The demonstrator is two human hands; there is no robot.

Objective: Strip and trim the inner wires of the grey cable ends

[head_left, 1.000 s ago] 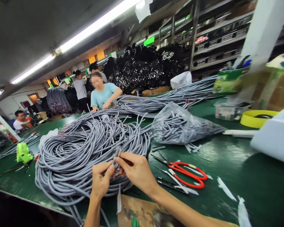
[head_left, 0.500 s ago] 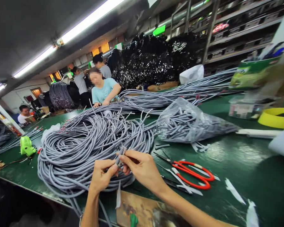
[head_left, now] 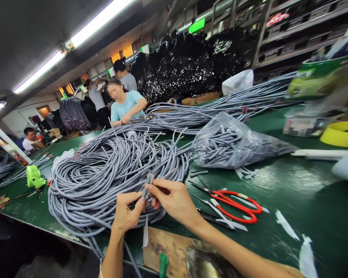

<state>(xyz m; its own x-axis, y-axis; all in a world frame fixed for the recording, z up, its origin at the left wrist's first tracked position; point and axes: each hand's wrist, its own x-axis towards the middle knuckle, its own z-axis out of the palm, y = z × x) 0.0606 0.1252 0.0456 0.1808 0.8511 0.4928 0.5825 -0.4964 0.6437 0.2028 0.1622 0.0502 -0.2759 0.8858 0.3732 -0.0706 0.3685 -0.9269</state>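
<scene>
My left hand (head_left: 128,211) is closed around the end part of a grey cable (head_left: 145,192), with thumb and index finger pinching it. My right hand (head_left: 174,199) is also closed, its fingertips gripping the same cable just above the left thumb. Whitish strands seem to show at the tip, but the detail is too small to make out. Right behind both hands lies a big coil of grey cables (head_left: 75,193), with many loose ends pointing up. Red-handled scissors (head_left: 237,210) lie to the right, their blades toward my right hand.
A clear plastic bag (head_left: 237,146) of short grey pieces sits behind the scissors. White scraps (head_left: 287,225) are scattered on the green table (head_left: 263,247). A stained board (head_left: 165,243) lies under my forearms. A small green fan (head_left: 34,177) stands left; a co-worker (head_left: 127,106) sits across.
My view has shifted slightly. Both hands keep their pinch on the cable, with only slight finger movement. The co-worker across the table has lifted their head and moved their arms.
</scene>
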